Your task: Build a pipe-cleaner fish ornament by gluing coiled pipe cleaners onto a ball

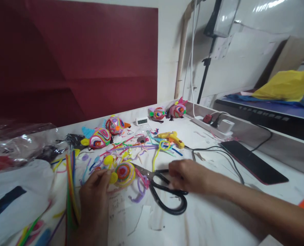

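My left hand (97, 186) is closed, its thumb and fingertips pinching a small yellow coiled disc (113, 177). That disc touches a round piece coiled from colourful pipe cleaners (125, 173), with a red centre. My right hand (184, 176) curls its fingers over the upper handle loop of a pair of black-handled scissors (168, 200); part of the loop is hidden behind the fingers. The scissor blades point left toward the coiled piece. Pink and purple curled pipe cleaners (141, 188) lie by the scissors' pivot.
Several colourful fish-like figures (99, 138) stand along the back edge. A yellow glue gun (171, 137), cut pipe cleaners (126, 150) and a small digital clock (142, 121) lie mid-table. At right are a power strip (212, 128) and a black phone (254, 161); cables cross nearby. Plastic bags (16, 194) fill the left.
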Motion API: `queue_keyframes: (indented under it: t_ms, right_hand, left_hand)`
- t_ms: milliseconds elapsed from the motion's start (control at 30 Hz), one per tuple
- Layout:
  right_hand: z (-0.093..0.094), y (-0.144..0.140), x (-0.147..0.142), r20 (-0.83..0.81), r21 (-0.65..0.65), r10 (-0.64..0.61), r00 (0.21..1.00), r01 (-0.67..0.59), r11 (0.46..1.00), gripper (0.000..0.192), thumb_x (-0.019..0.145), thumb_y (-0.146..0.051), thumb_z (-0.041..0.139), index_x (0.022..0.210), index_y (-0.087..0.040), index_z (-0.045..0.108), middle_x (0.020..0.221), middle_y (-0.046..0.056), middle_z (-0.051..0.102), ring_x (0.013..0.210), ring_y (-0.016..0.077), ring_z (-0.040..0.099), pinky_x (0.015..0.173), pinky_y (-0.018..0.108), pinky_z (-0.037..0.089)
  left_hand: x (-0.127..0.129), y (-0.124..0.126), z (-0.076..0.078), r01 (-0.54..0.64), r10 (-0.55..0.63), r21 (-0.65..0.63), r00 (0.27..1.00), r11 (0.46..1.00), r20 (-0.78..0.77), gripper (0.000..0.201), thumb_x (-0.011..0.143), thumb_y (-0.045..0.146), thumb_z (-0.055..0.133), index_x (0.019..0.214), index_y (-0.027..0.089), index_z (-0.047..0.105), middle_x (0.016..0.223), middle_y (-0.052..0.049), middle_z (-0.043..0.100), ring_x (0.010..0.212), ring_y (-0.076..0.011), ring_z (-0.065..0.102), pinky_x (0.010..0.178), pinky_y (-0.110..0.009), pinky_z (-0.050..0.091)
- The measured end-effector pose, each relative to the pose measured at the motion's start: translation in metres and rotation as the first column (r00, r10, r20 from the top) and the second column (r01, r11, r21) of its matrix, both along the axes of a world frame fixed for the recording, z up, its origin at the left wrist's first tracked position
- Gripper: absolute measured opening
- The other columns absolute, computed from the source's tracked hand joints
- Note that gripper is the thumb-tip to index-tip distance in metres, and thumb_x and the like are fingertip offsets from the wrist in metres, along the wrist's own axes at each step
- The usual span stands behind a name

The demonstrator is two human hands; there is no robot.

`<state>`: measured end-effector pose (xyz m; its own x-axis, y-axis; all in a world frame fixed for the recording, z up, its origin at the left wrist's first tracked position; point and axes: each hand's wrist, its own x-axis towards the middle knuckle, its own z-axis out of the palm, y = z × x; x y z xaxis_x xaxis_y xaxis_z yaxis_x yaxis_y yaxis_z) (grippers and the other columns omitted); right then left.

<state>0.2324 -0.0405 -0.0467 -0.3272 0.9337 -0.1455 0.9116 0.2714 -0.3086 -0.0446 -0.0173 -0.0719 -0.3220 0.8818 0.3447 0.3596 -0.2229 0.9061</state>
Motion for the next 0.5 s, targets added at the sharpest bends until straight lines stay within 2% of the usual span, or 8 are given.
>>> queue_keyframes:
  t_ms: [100,233,367,500]
  right_hand:
    - [-0.009,-0.018,-0.014,0.056,0.006,0.072,0.996,-0.072,0.997,0.024,0.074,-0.033,0.065,0.093,-0.019,0.06,0.096,0.009,0.066,0.083,0.0257,0.063,0.066,0.031,0.043]
    - [-0.011,-0.02,-0.02,-0.018,-0.035,0.115,0.993,-0.115,0.993,0.03,0.073,-0.016,0.058,0.103,-0.019,0.054,0.102,0.009,0.063,0.082,0.0237,0.064,0.064,0.03,0.041]
    - [-0.004,-0.019,-0.018,-0.034,-0.029,0.117,0.993,-0.118,0.993,0.032,0.07,-0.017,0.057,0.102,-0.02,0.05,0.092,0.008,0.066,0.078,0.025,0.065,0.059,0.029,0.037]
    - [0.003,-0.022,-0.006,-0.035,-0.098,0.098,0.995,-0.101,0.99,0.028,0.066,-0.02,0.06,0.093,-0.021,0.05,0.079,0.005,0.065,0.072,0.0234,0.062,0.056,0.027,0.034]
  left_hand:
    - [0.002,-0.001,-0.007,0.0,0.003,-0.041,0.997,0.999,0.081,0.019,0.064,0.038,0.07,0.065,0.019,0.067,0.066,0.0,0.061,0.06,-0.0143,0.054,0.049,-0.021,0.042]
    - [0.007,-0.004,-0.009,0.056,-0.055,-0.016,0.998,0.998,0.012,0.015,0.068,0.033,0.066,0.064,0.019,0.067,0.065,0.0,0.062,0.063,-0.0152,0.056,0.055,-0.022,0.045]
    - [0.009,-0.004,-0.009,0.064,-0.065,0.037,0.998,0.997,0.012,0.013,0.068,0.031,0.066,0.062,0.02,0.066,0.063,0.0,0.061,0.065,-0.0156,0.057,0.061,-0.024,0.046]
    - [0.006,-0.002,-0.008,0.083,-0.082,0.012,0.996,0.997,-0.017,0.012,0.068,0.03,0.066,0.062,0.02,0.067,0.06,0.001,0.058,0.061,-0.0144,0.055,0.057,-0.023,0.044]
